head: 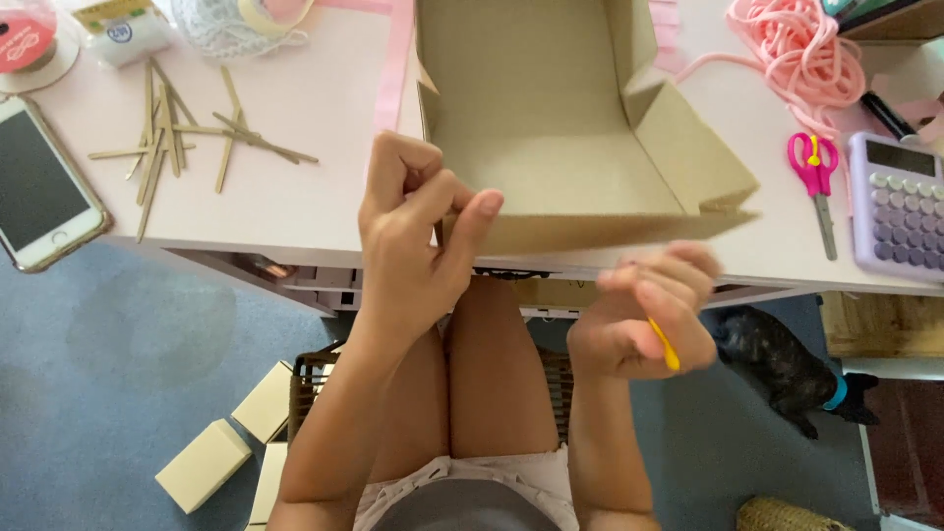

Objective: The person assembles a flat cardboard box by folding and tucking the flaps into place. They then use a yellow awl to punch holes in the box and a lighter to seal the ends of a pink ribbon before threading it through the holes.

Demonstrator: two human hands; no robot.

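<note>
An open cardboard box [551, 167] lies on the pale pink desk [295, 197], its front flap at the desk's near edge. My left hand [418, 231] pinches the box's near-left corner with thumb and fingers. To the right and just below the desk edge, my right hand [644, 320] is closed around a small yellow tool [666, 347]; that hand is blurred. What kind of tool it is I cannot tell.
Thin cardboard strips [182, 133] lie scattered at the left, beside a phone [39, 187]. Pink scissors [814, 177], a lilac calculator [900, 206] and pink cord [801, 49] sit at the right. Small cream boxes [202, 464] lie on the blue carpet. A dark dog [782, 359] stands by my right knee.
</note>
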